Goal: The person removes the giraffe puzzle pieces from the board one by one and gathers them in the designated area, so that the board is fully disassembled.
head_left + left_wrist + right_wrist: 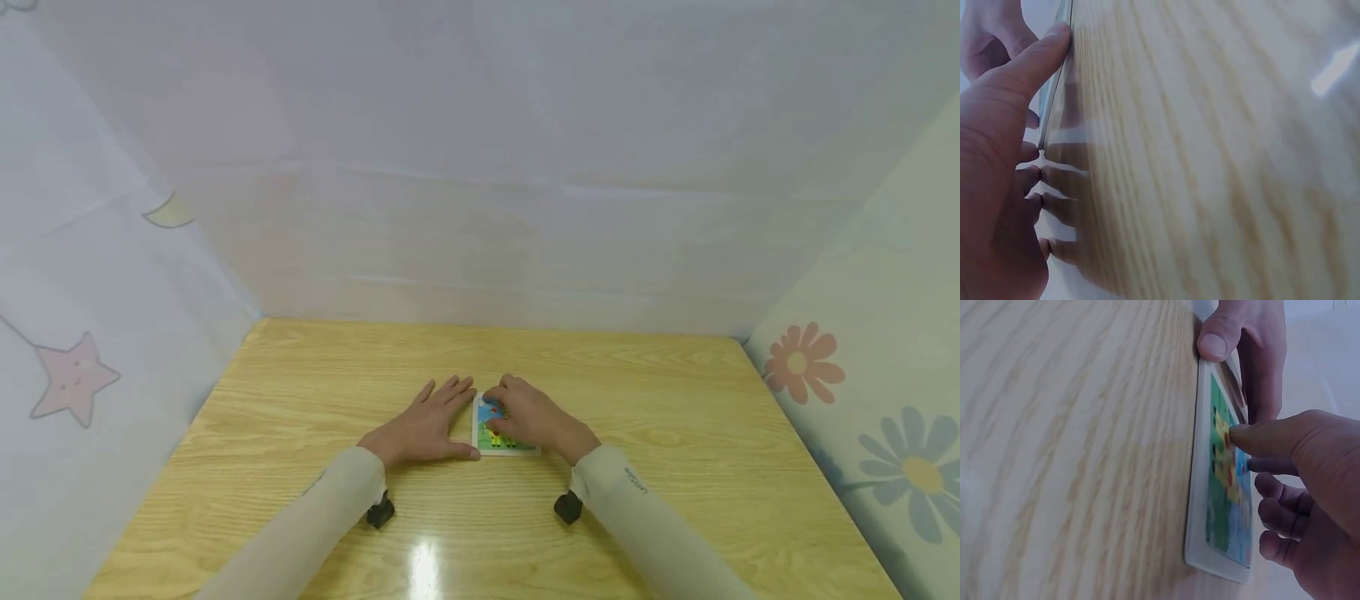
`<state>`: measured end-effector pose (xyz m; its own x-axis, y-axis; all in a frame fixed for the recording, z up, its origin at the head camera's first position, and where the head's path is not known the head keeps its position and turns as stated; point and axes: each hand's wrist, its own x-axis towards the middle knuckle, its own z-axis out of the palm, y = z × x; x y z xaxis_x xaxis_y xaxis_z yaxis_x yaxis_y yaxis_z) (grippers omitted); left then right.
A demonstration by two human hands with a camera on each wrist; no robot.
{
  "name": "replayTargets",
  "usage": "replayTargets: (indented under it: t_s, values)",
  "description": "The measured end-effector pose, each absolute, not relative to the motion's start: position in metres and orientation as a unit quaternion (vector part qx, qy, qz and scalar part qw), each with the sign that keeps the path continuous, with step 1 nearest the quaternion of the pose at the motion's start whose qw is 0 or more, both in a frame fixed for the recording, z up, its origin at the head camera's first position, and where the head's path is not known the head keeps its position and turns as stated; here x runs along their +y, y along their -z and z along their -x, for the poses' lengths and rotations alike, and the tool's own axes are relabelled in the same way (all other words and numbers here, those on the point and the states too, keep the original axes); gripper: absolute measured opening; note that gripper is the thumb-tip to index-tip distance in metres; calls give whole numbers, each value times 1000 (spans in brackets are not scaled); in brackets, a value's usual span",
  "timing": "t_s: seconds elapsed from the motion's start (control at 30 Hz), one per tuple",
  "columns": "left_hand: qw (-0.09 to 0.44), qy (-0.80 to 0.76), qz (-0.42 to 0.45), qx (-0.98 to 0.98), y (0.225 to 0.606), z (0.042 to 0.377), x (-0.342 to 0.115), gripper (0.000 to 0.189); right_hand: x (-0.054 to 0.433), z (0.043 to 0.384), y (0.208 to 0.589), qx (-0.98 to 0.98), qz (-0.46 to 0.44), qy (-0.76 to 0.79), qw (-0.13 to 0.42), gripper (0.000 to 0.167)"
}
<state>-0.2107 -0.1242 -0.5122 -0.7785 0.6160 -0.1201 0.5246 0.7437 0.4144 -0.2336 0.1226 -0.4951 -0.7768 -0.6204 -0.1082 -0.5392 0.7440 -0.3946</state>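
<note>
A small picture board (485, 447) lies flat on the wooden table, with a white border around a green and blue scene of yellow figures. My left hand (425, 431) lies spread at its left side, fingers straight and pointing away. In the right wrist view the left thumb (1214, 345) rests on the board's near left corner. My right hand (534, 416) reaches over the board from the right, covering much of the picture. Its thumb (1260, 436) touches the printed surface, apart from the index fingertip (1263, 464); the other fingers are loosely bent.
The light wooden table (645, 400) extends around both hands and reflects a bright light near its front. Pale cloth (480, 250) hangs behind it and on both sides, printed with flowers and a star. A black block (567, 507) sits under each wrist.
</note>
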Motion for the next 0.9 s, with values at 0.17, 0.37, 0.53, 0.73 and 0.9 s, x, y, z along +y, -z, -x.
replayTargets:
  t_s: [0.17,0.37,0.53,0.73,0.9]
  values:
    - [128,-188,-305,925,510,211,-123,107,118,235,490,926,318,160,128,49]
    - [129,-180,-296,929,509,211,-120,107,114,236,484,924,316,157,143,48]
    - [130,-170,-296,931,508,210,-119,107,114,238,484,925,307,164,152,47]
    - [132,-166,-293,932,509,211,-119,108,114,239,485,920,303,195,156,44]
    - [131,-164,-292,933,508,210,-118,110,114,239,484,919,302,201,153,46]
